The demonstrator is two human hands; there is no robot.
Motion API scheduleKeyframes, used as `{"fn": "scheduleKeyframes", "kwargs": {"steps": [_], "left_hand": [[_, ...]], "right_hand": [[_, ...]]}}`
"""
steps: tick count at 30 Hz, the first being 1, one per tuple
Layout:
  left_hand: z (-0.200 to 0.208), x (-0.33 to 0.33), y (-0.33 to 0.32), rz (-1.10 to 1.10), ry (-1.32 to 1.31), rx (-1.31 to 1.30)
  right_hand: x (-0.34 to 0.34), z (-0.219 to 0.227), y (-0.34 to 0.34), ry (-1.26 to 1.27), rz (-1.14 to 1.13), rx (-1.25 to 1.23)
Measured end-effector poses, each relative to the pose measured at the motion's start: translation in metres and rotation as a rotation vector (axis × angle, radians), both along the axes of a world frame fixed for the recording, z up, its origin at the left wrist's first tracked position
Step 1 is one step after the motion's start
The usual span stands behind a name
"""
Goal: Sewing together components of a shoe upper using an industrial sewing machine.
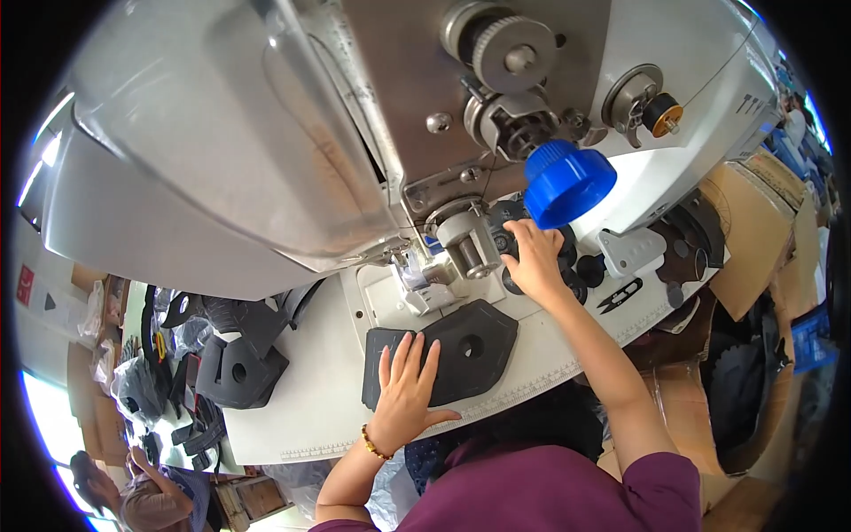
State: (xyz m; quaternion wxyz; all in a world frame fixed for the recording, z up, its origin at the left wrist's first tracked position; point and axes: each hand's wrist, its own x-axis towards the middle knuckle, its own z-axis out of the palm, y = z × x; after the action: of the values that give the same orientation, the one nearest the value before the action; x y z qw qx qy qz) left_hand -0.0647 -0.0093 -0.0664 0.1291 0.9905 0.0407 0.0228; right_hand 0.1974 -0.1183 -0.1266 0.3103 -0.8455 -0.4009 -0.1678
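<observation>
So, far left, a co-worker [155, 501] can be seen, and a bunch of black cut pieces [239, 368] is heaped at the table's [301, 381] edge. Next up, the left hand [408, 386], fingers a bit spread, is laid flat on a black panel [489, 330] with a round hole; that's sat on the tabletop just in front of the sewing machine's presser foot [427, 297]. Further right, the right hand [534, 263] is stretched up under a blue knob [567, 186], fingers bent against some black round parts [567, 253]; whether anything's actually gripped can't be told. Black thread snips [620, 295] are left lying just beside those, and cardboard [749, 235] is stacked at far right.
</observation>
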Motion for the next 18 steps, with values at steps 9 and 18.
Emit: {"fn": "scheduleKeyframes", "kwargs": {"steps": [9, 18], "left_hand": [[0.002, -0.01, 0.002, -0.014, -0.096, -0.013], [0.018, -0.011, 0.006, -0.006, -0.147, -0.158]], "right_hand": [[0.004, 0.024, -0.045, 0.018, -0.023, 0.115], [-0.013, 0.019, -0.058, 0.074, 0.281, -0.178]]}}
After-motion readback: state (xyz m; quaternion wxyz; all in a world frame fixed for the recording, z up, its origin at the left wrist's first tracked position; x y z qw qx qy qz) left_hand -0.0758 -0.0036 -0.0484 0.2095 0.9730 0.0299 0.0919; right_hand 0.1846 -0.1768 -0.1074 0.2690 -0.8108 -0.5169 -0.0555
